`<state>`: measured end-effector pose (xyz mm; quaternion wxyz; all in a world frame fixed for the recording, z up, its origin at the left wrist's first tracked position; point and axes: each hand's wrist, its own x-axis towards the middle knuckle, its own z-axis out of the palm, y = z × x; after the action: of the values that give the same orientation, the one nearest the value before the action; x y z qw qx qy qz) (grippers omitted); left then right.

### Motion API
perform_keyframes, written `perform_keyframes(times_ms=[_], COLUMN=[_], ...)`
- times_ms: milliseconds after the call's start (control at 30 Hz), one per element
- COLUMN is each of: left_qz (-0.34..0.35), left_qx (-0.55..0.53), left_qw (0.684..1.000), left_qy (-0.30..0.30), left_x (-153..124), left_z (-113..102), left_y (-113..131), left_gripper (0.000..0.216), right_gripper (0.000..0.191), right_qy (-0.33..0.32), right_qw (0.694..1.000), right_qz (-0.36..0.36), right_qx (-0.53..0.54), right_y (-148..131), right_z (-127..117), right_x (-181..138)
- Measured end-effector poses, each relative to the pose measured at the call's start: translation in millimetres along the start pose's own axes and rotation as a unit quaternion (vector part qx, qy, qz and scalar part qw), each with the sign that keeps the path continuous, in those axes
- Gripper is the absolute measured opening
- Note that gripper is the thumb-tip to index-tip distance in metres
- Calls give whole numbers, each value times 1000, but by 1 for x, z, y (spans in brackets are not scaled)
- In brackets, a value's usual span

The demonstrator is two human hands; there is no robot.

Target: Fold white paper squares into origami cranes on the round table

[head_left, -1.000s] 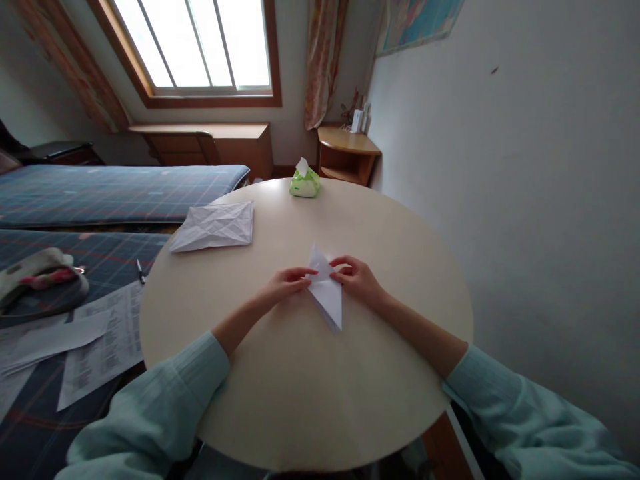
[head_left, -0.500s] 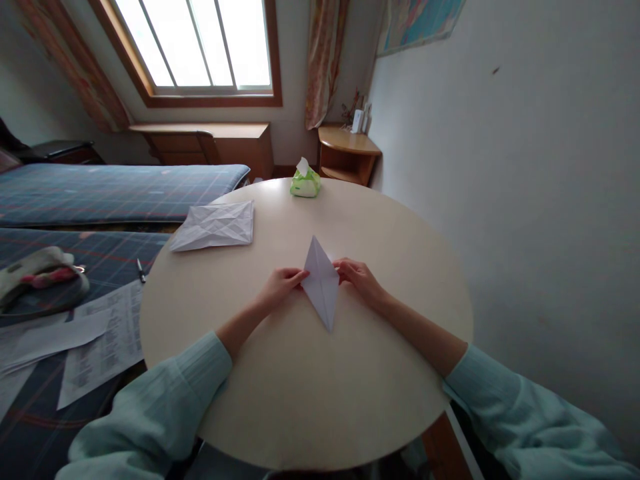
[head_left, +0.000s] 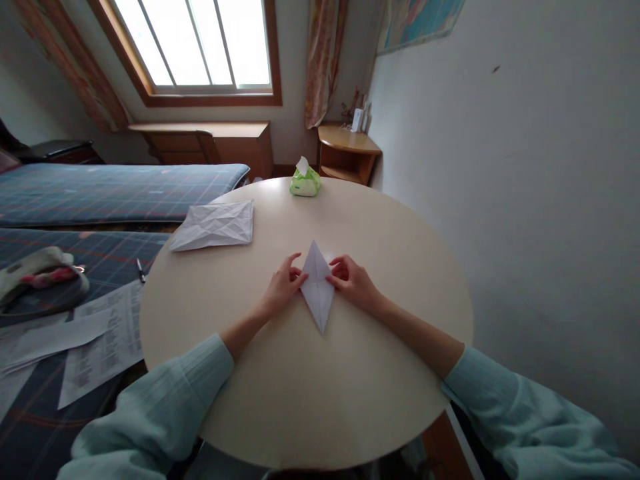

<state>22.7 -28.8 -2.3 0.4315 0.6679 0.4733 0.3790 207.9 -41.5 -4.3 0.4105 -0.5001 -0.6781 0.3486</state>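
A sheet of white paper folded into a diamond (head_left: 318, 288) is in front of me, one point toward the window and one toward me, with a crease down its middle. My left hand (head_left: 285, 283) pinches its left corner between thumb and fingers, the index finger raised off the paper. At the right corner, my right hand (head_left: 352, 280) grips the edge with its thumb on top and its fingers curled. Whether the paper rests on the round table (head_left: 320, 400) or is slightly above it, I cannot tell.
Creased white sheets (head_left: 215, 225) lie at the table's back left. A green tissue pack (head_left: 305, 181) stands at the far edge. Left of the table, printed papers (head_left: 103, 340), a pen (head_left: 141, 271) and a bag (head_left: 43, 277) lie on a plaid bed. A wall (head_left: 525, 200) rises on the right.
The paper diamond has turned slightly, its near point swinging left and straighter toward me. My left index finger has lifted, and my right thumb has come onto the paper's right corner.
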Motion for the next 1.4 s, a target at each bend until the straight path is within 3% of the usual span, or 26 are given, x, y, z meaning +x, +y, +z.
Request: perform_keyframes(times_ms=[133, 267, 433, 600, 867, 1033, 1133, 1233, 1333, 1400], left_qz=[83, 155, 146, 138, 165, 153, 121, 74, 5, -48], left_qx=[174, 292, 374, 376, 300, 204, 116, 5, -115, -188], left_qw=[981, 943, 916, 916, 939, 967, 986, 997, 993, 981], left_qy=[37, 44, -21, -34, -45, -29, -11, 2, 13, -5], left_x=[-1, -3, -5, -5, -3, -3, -2, 0, 2, 2], left_z=[1, -2, -3, -3, -2, 0, 1, 3, 4, 4], left_y=[-1, -3, -4, -4, -4, 0, -1, -3, -5, -3], left_gripper=[45, 54, 36, 35, 29, 36, 45, 55, 69, 66], right_gripper=[21, 33, 35, 37, 40, 38, 38, 40, 42, 44], right_qy=[13, -9, -49, -63, -59, -15, -14, 1, 20, 33], right_qw=[967, 925, 900, 899, 949, 994, 997, 994, 988, 981], right_qz=[-127, -206, -166, -129, -111, -80, -48, -8, 27, 42], right_qx=[-219, -318, -399, -413, -290, -73, 62, 111, 152, 187], right_y=[-3, -3, 1, 4, 10, 5, 0, -2, -1, 0], right_z=[0, -1, 0, 0, -3, -4, -2, 1, 1, 0], right_x=[-1, -1, -3, -4, 1, 2, 1, 1, 2, 4])
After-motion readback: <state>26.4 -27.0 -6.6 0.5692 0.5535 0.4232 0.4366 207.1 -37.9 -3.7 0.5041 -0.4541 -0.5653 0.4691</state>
